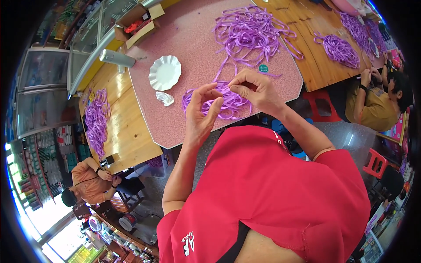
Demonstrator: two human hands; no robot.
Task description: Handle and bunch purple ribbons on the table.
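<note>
Both my hands hover over a loose heap of purple ribbon [229, 105] near the front edge of the pink speckled table. My left hand [202, 113] has its fingers curled and its thumb held apart, and I see nothing in its grip. Thumb and forefinger of my right hand [259, 91] are pinched together at the heap's upper right; whatever is between them is too small to make out. A purple strand runs up from this heap toward a larger tangle of purple ribbon [247, 35] farther back. Beside the right hand lies a small round green piece [263, 68].
Left of the ribbon are a white scalloped dish [165, 72], crumpled white tissue [165, 98] and a grey cylinder [117, 58]. An open cardboard box [139, 24] stands at the back left. People sit at wooden tables with more ribbon [96, 120] on both sides.
</note>
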